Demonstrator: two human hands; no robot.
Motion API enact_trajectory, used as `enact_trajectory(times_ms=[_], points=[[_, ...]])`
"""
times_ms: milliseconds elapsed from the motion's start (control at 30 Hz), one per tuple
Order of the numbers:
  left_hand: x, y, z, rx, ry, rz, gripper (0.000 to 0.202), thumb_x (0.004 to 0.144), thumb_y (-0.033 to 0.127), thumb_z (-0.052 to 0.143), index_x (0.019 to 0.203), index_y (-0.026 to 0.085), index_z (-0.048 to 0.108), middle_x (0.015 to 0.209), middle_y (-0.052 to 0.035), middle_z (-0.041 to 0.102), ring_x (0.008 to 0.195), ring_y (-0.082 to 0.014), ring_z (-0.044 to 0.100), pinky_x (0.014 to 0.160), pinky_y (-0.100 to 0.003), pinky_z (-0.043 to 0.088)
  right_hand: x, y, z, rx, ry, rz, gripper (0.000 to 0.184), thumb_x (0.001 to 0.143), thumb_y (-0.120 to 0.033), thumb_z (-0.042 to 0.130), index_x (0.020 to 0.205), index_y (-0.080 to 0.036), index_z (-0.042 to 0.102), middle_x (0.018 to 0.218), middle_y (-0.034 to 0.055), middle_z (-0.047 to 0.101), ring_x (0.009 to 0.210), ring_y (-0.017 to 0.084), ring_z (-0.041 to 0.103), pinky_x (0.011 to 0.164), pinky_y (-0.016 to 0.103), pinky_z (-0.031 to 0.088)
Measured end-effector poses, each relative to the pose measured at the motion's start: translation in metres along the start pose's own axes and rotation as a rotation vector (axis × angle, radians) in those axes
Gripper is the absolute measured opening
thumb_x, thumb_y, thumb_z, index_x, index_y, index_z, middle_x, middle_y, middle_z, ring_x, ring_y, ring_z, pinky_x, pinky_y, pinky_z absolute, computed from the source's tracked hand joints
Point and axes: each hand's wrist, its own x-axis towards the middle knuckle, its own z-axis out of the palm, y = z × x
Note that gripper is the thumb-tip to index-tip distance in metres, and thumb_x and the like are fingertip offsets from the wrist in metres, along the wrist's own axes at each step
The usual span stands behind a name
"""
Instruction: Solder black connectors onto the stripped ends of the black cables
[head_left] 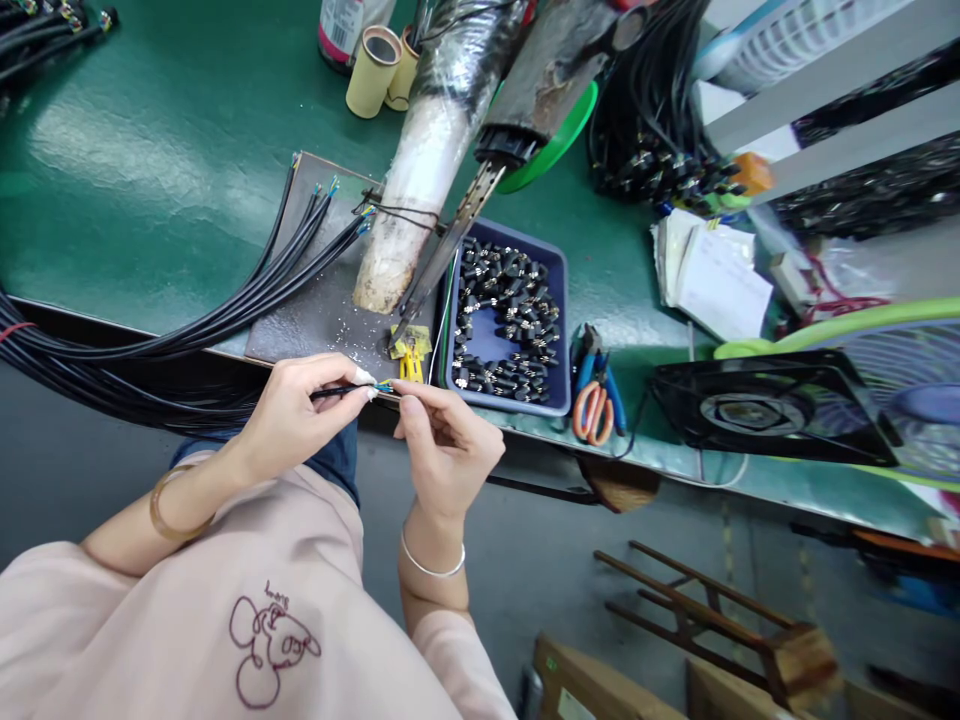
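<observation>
My left hand (304,405) pinches a black cable (328,392) close to its stripped end, where thin coloured wires stick out. Opposite it, my right hand (446,435) is closed with thumb and forefinger together at the tips of those wires; whether it grips them or a small part is too fine to make out. Just beyond the fingertips sits a small yellow clamp (410,362) at the front edge of a dark board (300,322). A bundle of black cables (247,305) with stripped ends lies over the board and hangs off the table's edge to the left.
A soldering iron (469,205) points down above the clamp, beside a plastic-wrapped tube (397,230). The blue tray (564,330) holds many black connectors. Right of it lie orange-handled pliers (594,412), a black fan (772,410) and papers (716,280). A wooden stool (802,660) stands below.
</observation>
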Motion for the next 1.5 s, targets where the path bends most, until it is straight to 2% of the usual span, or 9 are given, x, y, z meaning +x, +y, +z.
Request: enact_trajectory(times_ms=[300, 533, 700, 933, 1033, 1233, 1367, 1500], points=[[-0.002, -0.001, 0.001, 0.003, 0.035, 0.011, 0.011, 0.086, 0.016, 0.064, 0.075, 0.015, 0.065, 0.064, 0.0034, 0.058, 0.054, -0.0074, 0.045, 0.052, -0.02, 0.035, -0.006, 0.0, 0.0, -0.05, 0.022, -0.014, 0.02, 0.092, -0.024, 0.064, 0.106, -0.024, 0.078, 0.058, -0.0045, 0.065, 0.042, 0.008, 0.049, 0.041, 0.023, 0.036], [-0.002, -0.002, 0.002, 0.037, 0.054, 0.083, 0.013, 0.086, 0.012, 0.064, 0.074, 0.015, 0.062, 0.062, 0.0056, 0.053, 0.052, -0.0062, 0.04, 0.051, -0.019, 0.034, -0.005, -0.004, -0.002, -0.08, -0.007, -0.003, 0.019, 0.094, -0.027, 0.063, 0.103, -0.024, 0.079, 0.059, -0.0031, 0.067, 0.043, 0.008, 0.05, 0.042, 0.023, 0.038], [-0.003, -0.004, 0.002, 0.102, 0.059, 0.133, 0.013, 0.087, 0.011, 0.064, 0.075, 0.016, 0.062, 0.062, 0.0058, 0.053, 0.053, -0.0069, 0.041, 0.053, -0.02, 0.035, -0.005, -0.002, -0.001, -0.092, -0.015, -0.06, 0.019, 0.093, -0.025, 0.063, 0.104, -0.024, 0.079, 0.058, -0.0034, 0.066, 0.043, 0.009, 0.05, 0.041, 0.023, 0.038], [-0.002, -0.001, 0.0, 0.147, -0.022, 0.182, 0.018, 0.088, 0.009, 0.062, 0.071, 0.015, 0.059, 0.062, 0.0063, 0.047, 0.053, -0.0072, 0.039, 0.053, -0.02, 0.033, 0.002, 0.0, -0.006, -0.168, -0.054, -0.161, 0.014, 0.092, -0.022, 0.065, 0.096, -0.022, 0.079, 0.055, -0.005, 0.06, 0.042, 0.007, 0.047, 0.043, 0.023, 0.036], [-0.002, -0.001, -0.001, 0.135, -0.055, 0.175, 0.02, 0.088, 0.01, 0.062, 0.069, 0.014, 0.058, 0.061, 0.0064, 0.045, 0.053, -0.007, 0.038, 0.051, -0.02, 0.032, 0.005, 0.0, -0.009, -0.186, -0.081, -0.164, 0.014, 0.093, -0.024, 0.065, 0.095, -0.022, 0.078, 0.058, -0.0045, 0.065, 0.042, 0.007, 0.045, 0.044, 0.022, 0.039], [-0.003, -0.002, -0.002, 0.144, -0.104, 0.123, 0.014, 0.088, 0.013, 0.061, 0.075, 0.013, 0.063, 0.064, 0.0041, 0.052, 0.055, -0.0077, 0.042, 0.052, -0.02, 0.034, 0.006, 0.0, -0.009, -0.18, -0.11, -0.159, 0.012, 0.092, -0.022, 0.065, 0.093, -0.021, 0.077, 0.063, -0.0034, 0.069, 0.044, 0.006, 0.051, 0.049, 0.019, 0.046], [-0.002, -0.003, -0.001, 0.138, -0.109, 0.108, 0.015, 0.088, 0.015, 0.06, 0.073, 0.013, 0.062, 0.063, 0.0033, 0.052, 0.056, -0.008, 0.043, 0.053, -0.02, 0.035, 0.007, -0.004, -0.008, -0.158, -0.139, -0.156, 0.013, 0.092, -0.021, 0.065, 0.097, -0.021, 0.077, 0.065, -0.0034, 0.07, 0.043, 0.005, 0.048, 0.046, 0.019, 0.044], [-0.001, -0.003, -0.001, 0.072, -0.097, 0.038, 0.013, 0.086, 0.017, 0.061, 0.073, 0.014, 0.061, 0.064, 0.0021, 0.056, 0.057, -0.0087, 0.047, 0.053, -0.02, 0.038, 0.006, -0.006, -0.008, -0.144, -0.227, -0.161, 0.015, 0.093, -0.023, 0.065, 0.102, -0.022, 0.077, 0.062, -0.0041, 0.066, 0.043, 0.005, 0.045, 0.044, 0.019, 0.04]])
